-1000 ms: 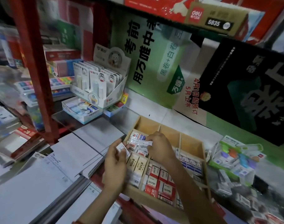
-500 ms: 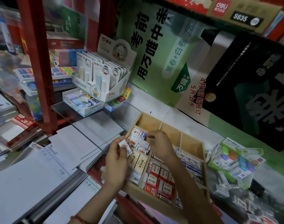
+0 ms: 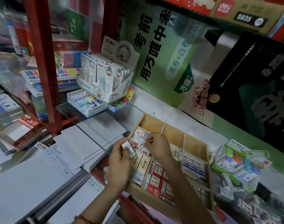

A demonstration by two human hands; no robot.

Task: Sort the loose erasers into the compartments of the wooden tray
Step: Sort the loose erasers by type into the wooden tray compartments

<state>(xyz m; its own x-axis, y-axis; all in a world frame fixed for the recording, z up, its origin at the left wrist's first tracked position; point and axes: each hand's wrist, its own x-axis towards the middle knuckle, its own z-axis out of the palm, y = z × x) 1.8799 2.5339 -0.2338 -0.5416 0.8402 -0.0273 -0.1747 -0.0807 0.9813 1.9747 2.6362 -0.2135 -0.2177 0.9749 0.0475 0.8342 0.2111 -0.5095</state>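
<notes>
I am seeing flat, grey-white paper stacks [image 3: 41, 183] lying edge to edge left of the tray [image 3: 173, 133], a shallow box of pale, smooth wood cut up by thin dividers. Its middle and right far compartments are showing bare wood, leaving room; the near ones are holding tight rows [image 3: 157, 180] of boxy wrapped erasers. A loose pile [image 3: 140, 133] is filling the far-left compartment. The right hand [image 3: 157, 146] is reaching over it, fingers curling down onto the pile; I cannot tell whether they are gripping one. The left hand [image 3: 120, 160] is hovering at the tray's left edge, pinching a small white eraser [image 3: 127, 147] between thumb and fingertips
</notes>
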